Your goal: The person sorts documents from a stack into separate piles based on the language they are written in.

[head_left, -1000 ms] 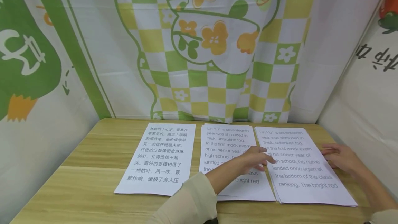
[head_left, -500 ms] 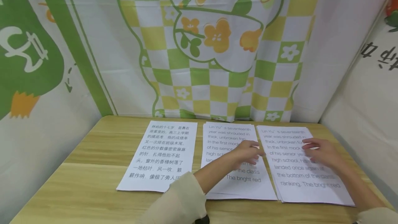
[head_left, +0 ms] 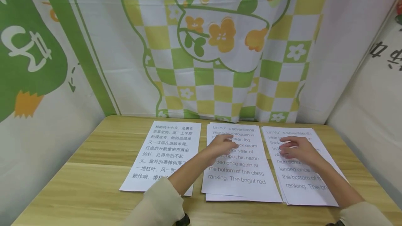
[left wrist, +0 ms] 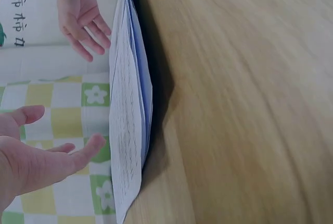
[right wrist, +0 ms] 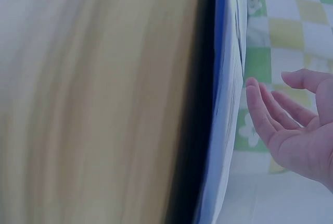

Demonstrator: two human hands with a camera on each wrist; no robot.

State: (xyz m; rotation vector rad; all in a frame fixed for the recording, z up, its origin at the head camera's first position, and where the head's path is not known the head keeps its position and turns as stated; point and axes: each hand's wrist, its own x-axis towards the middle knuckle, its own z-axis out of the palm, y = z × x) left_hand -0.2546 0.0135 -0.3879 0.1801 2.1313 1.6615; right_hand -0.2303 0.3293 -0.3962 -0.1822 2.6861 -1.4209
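Three piles of printed paper lie side by side on the table. My left hand [head_left: 220, 147] is over the middle English stack [head_left: 235, 170], fingers spread and slightly bent, holding nothing. Over the right English stack [head_left: 301, 180] hovers my right hand [head_left: 296, 149], its fingers loosely bent and empty. On the left lies the Chinese sheet [head_left: 169, 149], its lower right partly covered by my left forearm. In the left wrist view, the left hand [left wrist: 41, 156] appears beside layered sheets [left wrist: 125, 114]; the right wrist view shows the right hand [right wrist: 296, 125] near a stack edge [right wrist: 226, 104].
A wooden table [head_left: 84, 170] carries the papers. Behind it hangs a curtain [head_left: 210, 79] with green and yellow checks and flowers. Pale printed cloth walls [head_left: 370, 114] stand on both sides.
Both hands have moved left: the right from the right stack's outer edge to above its text, the left from the gap between the English stacks to the middle stack's upper left. The papers look unmoved.
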